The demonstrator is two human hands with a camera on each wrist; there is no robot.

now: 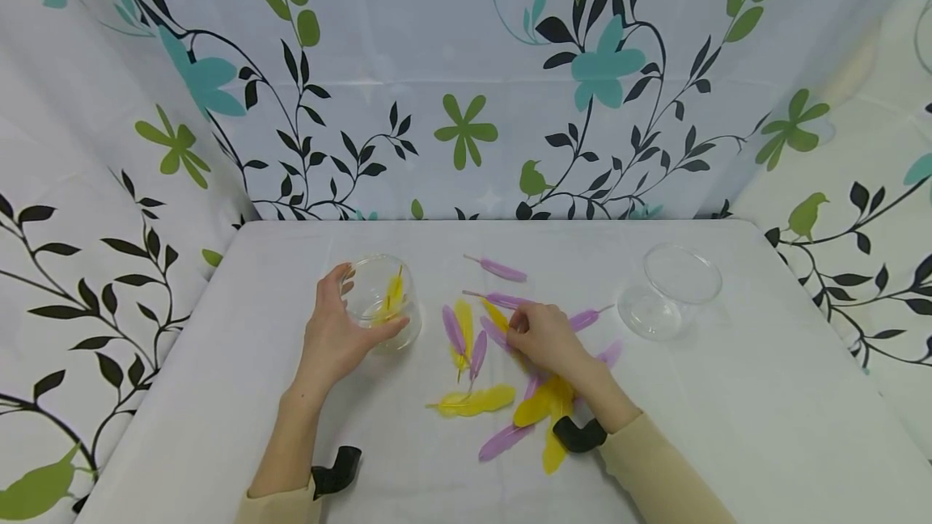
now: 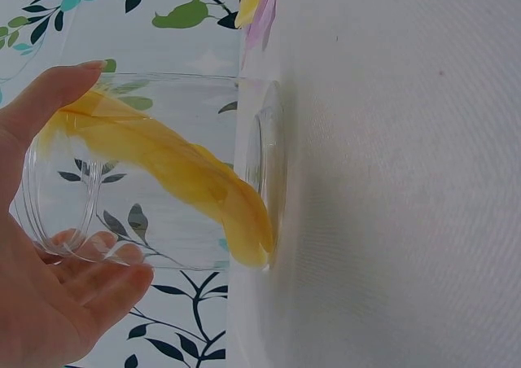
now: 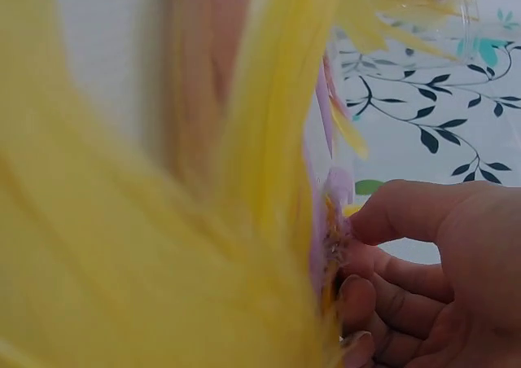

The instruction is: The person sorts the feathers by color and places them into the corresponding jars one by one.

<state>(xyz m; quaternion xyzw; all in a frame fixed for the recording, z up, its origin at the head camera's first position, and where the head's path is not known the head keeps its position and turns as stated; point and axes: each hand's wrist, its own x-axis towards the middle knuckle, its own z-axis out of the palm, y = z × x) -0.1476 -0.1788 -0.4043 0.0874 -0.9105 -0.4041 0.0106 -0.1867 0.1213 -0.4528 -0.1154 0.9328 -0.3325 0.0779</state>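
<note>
My left hand [image 1: 340,338] is around a clear cup [image 1: 364,310] at the left, thumb on the near side and fingers on the far side near its rim. The cup stands upright on the table. Inside it, a yellow feather [image 2: 163,152] leans from rim to base; whether there is more than one I cannot tell. My right hand [image 1: 549,340] is low over a pile of loose feathers, its thumb and fingertips pinching at a yellow feather [image 1: 496,314]. Its fingertips [image 3: 358,291] are partly hidden among blurred feathers in the right wrist view.
Several purple and yellow feathers lie spread between the hands, among them a purple feather [image 1: 502,270] at the back and a yellow feather [image 1: 476,401] nearer me. A second clear cup [image 1: 651,314] stands at the right. Leaf-patterned curtains [image 1: 466,79] border the white table [image 1: 408,459].
</note>
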